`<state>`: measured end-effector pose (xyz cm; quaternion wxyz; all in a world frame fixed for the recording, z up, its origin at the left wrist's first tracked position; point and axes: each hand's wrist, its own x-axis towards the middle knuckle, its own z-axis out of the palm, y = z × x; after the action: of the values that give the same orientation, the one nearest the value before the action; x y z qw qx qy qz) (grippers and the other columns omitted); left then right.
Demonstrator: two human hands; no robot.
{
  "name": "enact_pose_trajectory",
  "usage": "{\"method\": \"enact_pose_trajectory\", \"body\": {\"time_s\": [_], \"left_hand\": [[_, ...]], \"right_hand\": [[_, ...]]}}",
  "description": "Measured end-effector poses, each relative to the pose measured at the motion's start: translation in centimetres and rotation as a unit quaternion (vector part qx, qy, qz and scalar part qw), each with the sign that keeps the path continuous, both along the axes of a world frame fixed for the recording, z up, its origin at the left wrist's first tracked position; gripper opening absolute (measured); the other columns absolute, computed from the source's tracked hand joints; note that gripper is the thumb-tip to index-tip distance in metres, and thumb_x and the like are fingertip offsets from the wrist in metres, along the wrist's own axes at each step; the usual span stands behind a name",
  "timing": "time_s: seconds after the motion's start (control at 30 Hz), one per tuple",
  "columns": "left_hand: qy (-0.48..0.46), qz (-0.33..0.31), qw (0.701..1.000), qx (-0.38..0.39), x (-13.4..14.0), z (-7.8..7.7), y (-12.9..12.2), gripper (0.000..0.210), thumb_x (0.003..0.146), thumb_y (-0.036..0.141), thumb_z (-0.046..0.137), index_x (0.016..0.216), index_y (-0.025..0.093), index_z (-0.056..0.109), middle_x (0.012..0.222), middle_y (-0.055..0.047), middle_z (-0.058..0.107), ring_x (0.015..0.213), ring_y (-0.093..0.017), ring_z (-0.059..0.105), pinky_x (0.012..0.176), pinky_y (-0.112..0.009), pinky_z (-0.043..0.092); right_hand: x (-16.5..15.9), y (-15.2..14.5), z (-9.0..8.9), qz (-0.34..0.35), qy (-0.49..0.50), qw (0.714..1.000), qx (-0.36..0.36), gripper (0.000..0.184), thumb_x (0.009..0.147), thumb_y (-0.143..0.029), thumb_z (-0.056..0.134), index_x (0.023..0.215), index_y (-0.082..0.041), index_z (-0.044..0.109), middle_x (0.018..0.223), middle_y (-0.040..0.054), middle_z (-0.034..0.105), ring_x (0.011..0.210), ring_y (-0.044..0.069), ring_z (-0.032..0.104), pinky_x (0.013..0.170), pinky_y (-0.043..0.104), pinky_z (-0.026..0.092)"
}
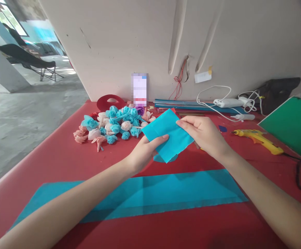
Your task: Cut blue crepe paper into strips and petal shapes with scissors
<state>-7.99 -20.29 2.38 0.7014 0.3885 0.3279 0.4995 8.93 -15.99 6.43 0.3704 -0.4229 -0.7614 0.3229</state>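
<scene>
A blue square of thin, paper-like sheet (169, 133) is held up above the table between both hands. My left hand (147, 148) is closed on its lower left side, thumb lying on top and the fingers hidden behind. With thumb and forefinger, my right hand (204, 133) pinches the upper right edge. Below the forearms a long blue strip (166, 193) of similar material lies flat, creased across its middle. Just beneath the square, part of another blue piece (163, 158) shows on the red table (119, 160).
Blue, white and pink handmade flowers (115, 128) are heaped at the left. A blurred phone (140, 89) leans on the wall beside a red ring (109, 102). At the right lie a yellow glue gun (260, 140), a green board (292, 124) and a white power strip (229, 102).
</scene>
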Motion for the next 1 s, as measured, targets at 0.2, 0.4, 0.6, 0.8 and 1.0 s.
{"method": "enact_pose_trajectory", "body": {"time_s": [0.2, 0.4, 0.6, 0.8, 1.0], "left_hand": [[0.063, 0.001, 0.997, -0.043, -0.1, -1.0, -0.1, 0.036, 0.077, 0.03, 0.07, 0.11, 0.018, 0.061, 0.117, -0.01, 0.065, 0.104, -0.03, 0.062, 0.088, -0.042, 0.051], [0.073, -0.026, 0.996, -0.039, -0.3, -2.7, 0.0, 0.043, 0.068, 0.034, 0.077, 0.104, 0.017, 0.062, 0.117, -0.012, 0.065, 0.113, -0.034, 0.057, 0.094, -0.044, 0.046], [0.066, -0.062, 0.995, -0.036, -0.4, -2.5, -0.1, 0.05, 0.067, 0.032, 0.078, 0.112, 0.017, 0.061, 0.121, -0.012, 0.063, 0.116, -0.035, 0.055, 0.096, -0.045, 0.044], [0.111, -0.092, 0.989, -0.013, -0.3, -1.0, -0.7, 0.045, 0.072, 0.035, 0.075, 0.113, 0.019, 0.063, 0.118, -0.01, 0.066, 0.113, -0.031, 0.058, 0.094, -0.04, 0.047], [0.152, -0.041, 0.983, -0.091, -1.8, -0.1, -4.4, 0.033, 0.072, 0.041, 0.074, 0.097, 0.021, 0.07, 0.101, -0.006, 0.073, 0.095, -0.026, 0.068, 0.083, -0.034, 0.053]], "right_hand": [[0.7, 1.1, -1.1, 0.033, -0.009, 0.997, -0.075, 0.042, 0.084, -0.062, 0.045, 0.089, -0.024, 0.063, 0.083, 0.0025, 0.064, 0.082, 0.018, 0.059, 0.071, 0.028, 0.044], [0.2, 1.4, -1.8, 0.038, -0.039, 0.998, -0.018, 0.04, 0.09, -0.051, 0.04, 0.068, -0.02, 0.051, 0.063, -0.002, 0.051, 0.061, 0.014, 0.048, 0.058, 0.026, 0.037], [0.0, 1.5, -2.1, 0.032, -0.046, 0.998, 0.018, 0.037, 0.09, -0.047, 0.043, 0.071, -0.018, 0.055, 0.07, 0.0011, 0.057, 0.068, 0.016, 0.052, 0.059, 0.026, 0.037], [1.1, 1.6, -0.4, 0.009, -0.055, 0.998, 0.036, 0.036, 0.093, -0.043, 0.036, 0.085, -0.018, 0.06, 0.057, -0.0025, 0.053, 0.054, 0.012, 0.05, 0.054, 0.024, 0.037], [5.7, 3.4, -2.3, -0.068, -0.141, 0.987, 0.037, 0.012, 0.085, -0.023, 0.049, 0.09, -0.02, 0.059, 0.076, 0.0015, 0.063, 0.067, 0.016, 0.059, 0.065, 0.03, 0.045]]}}
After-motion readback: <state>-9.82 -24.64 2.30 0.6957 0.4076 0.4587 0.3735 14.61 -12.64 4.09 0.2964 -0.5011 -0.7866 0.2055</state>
